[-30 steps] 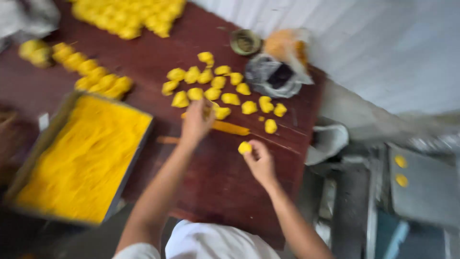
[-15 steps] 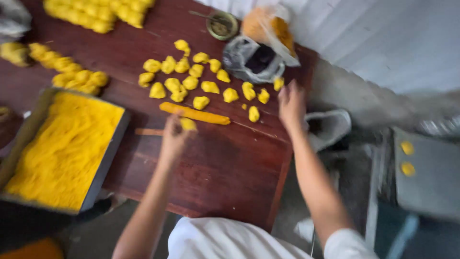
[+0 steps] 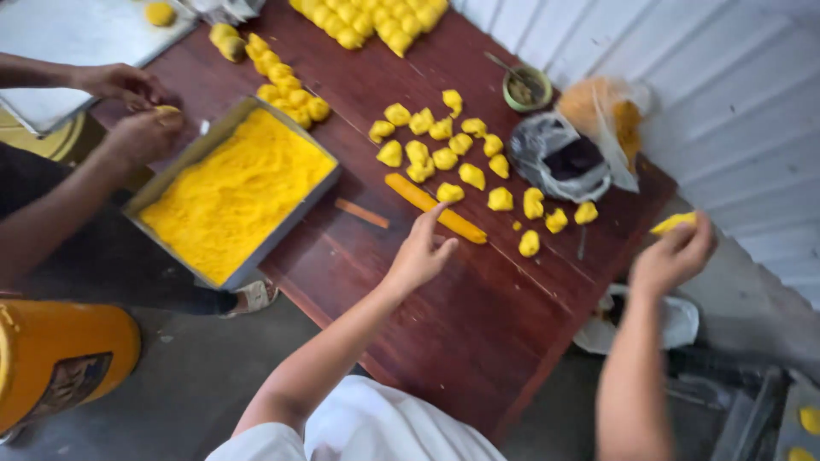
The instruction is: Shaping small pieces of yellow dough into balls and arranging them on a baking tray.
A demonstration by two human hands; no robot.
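Your left hand (image 3: 420, 252) hovers low over the dark red wooden table (image 3: 478, 341), fingers loosely spread and curled, index reaching up toward the dough roll (image 3: 434, 207) at its 12 o'clock, fingertip just short of it or barely touching; you grip nothing there. That roll is a long, smooth orange-yellow stick lying slantwise on the planks. Past it, at 12 to 1 o'clock, soft, lumpy yellow dough pieces (image 3: 444, 158) sit scattered in loose rows, matte and uneven.

Your right hand (image 3: 675, 252) is out past the table's right edge, at 3 o'clock from the left, arm raised and wrist bent. Its fingers are pressed together, pinching a small flattened yellow dough strip (image 3: 672, 223) at the fingertips.

At 10 o'clock from your left hand stands a rectangular metal tray (image 3: 162, 192) filled with coarse, crumbly yellow meal. A thin wooden stick (image 3: 362, 213) lies just beside the tray's right wall. Up at 1 o'clock sit a small round green bowl (image 3: 527, 88) and crinkled plastic bags (image 3: 555, 158), one holding something dark.

Another person's hands (image 3: 141, 128) work at the tray's far-left corner, fingers closed around a small yellow piece. A round yellow drum (image 3: 60, 363) stands on the floor at 8 o'clock.
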